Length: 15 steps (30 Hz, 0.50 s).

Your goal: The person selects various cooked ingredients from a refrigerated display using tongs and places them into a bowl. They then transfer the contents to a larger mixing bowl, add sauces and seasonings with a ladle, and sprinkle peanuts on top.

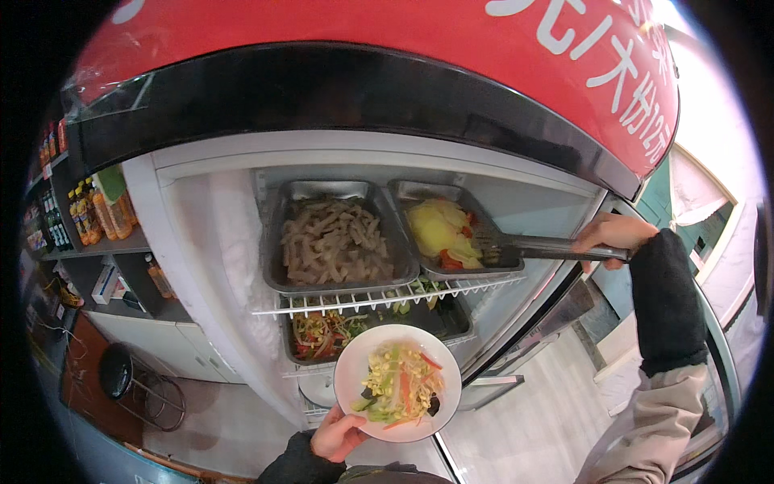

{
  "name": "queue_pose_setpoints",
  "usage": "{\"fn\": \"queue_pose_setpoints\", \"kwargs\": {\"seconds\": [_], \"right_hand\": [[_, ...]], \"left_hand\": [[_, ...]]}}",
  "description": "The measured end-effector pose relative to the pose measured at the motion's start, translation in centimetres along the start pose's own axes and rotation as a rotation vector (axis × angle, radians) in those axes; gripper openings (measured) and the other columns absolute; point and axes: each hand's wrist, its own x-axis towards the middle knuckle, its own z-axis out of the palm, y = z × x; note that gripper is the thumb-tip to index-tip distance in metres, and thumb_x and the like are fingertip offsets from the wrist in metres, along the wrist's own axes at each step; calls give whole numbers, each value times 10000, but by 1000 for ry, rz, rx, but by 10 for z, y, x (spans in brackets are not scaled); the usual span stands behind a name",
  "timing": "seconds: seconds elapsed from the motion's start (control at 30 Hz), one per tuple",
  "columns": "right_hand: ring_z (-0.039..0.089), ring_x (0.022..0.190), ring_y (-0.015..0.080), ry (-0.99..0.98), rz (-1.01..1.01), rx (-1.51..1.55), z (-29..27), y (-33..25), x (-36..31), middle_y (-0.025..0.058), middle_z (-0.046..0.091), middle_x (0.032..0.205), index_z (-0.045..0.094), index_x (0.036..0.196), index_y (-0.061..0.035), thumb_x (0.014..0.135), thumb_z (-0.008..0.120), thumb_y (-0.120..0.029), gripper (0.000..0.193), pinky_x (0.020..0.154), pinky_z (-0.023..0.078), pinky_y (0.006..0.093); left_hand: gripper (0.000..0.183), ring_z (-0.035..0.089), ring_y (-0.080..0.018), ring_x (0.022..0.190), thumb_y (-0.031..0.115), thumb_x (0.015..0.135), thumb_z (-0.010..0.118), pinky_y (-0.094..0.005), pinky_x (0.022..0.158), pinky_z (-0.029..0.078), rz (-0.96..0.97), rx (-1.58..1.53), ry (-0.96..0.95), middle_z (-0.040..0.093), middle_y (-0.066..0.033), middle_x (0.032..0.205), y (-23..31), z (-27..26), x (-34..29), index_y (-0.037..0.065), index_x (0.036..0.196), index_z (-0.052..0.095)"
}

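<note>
My left hand [337, 436] grips the near-left rim of a white plate [349, 367], thumb on top. The plate bears mixed vegetables [403, 379]: bean sprouts, orange strips, green pieces and dark bits. At the right, my right hand [617, 234] is closed round the handle of black tongs [540, 245]. Their slotted end reaches into a metal tray [403, 190] on the fridge's upper shelf, against pale yellow slices [435, 227] and red pieces. Beside it, a larger metal tray [274, 258] contains brownish-grey strips [334, 242].
A white wire shelf [355, 305] bears both trays. Below, another tray [461, 319] of vegetables is partly behind the plate. The fridge door [524, 323] stands ajar at the right. Bottles [105, 214] fill shelving at the left, above a black stool [117, 371].
</note>
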Motion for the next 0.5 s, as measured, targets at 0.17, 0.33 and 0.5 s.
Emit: {"fn": "queue_pose_setpoints", "kwargs": {"seconds": [0.17, 0.33, 0.5], "right_hand": [[419, 357, 69, -166, 39, 231, -9, 21, 0, 79, 638, 666, 616, 758, 5, 857, 516, -209, 256, 309, 295, 211], [402, 351, 61, -244, 39, 655, 26, 28, 23, 102, 627, 694, 616, 973, -6, 924, 485, -214, 250, 303, 298, 202], [429, 354, 71, -87, -14, 376, 12, 17, 3, 71, 606, 630, 630, 845, -8, 905, 506, -248, 276, 317, 311, 200]], "left_hand": [[569, 508, -296, 1146, -33, 802, 459, -440, 944, 445, -27, 2, 18, 467, -141, 1284, 6, 0, 7, 48, 1348, 318], [582, 506, -300, 1149, -46, 800, 452, -455, 946, 442, -44, 8, 9, 467, -144, 1283, 11, 4, 15, 56, 1355, 311], [598, 516, -285, 1134, -59, 802, 459, -440, 928, 456, -61, 3, 2, 471, -132, 1278, 13, 5, 21, 76, 1360, 295]]}}
